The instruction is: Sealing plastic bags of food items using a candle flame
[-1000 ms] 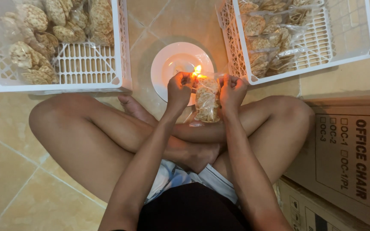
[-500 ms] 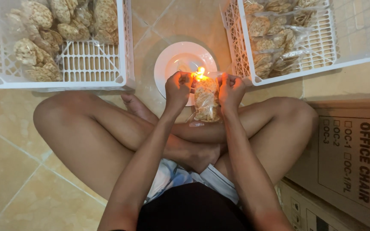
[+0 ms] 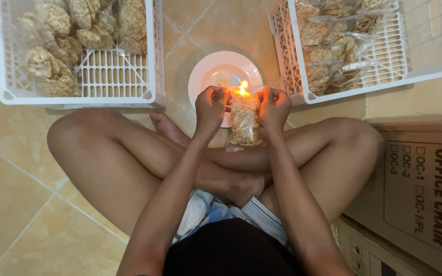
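Observation:
I sit cross-legged on a tiled floor. Between my two hands hangs a clear plastic bag of pale round crackers (image 3: 244,122). My left hand (image 3: 211,105) pinches the bag's top left corner and my right hand (image 3: 274,106) pinches its top right corner. A small flame (image 3: 242,88) burns right at the bag's top edge, between my hands. Beneath the flame lies a white plate (image 3: 208,76); what carries the flame is hidden behind the bag.
A white plastic basket (image 3: 103,97) at the upper left holds bags of crackers. A second white basket (image 3: 410,71) at the upper right holds several more bags along its left side. Brown cardboard boxes (image 3: 415,204) stand at my right knee.
The view has shifted slightly. My hands and the bag stay at the flame, with the bag's top edge still over it.

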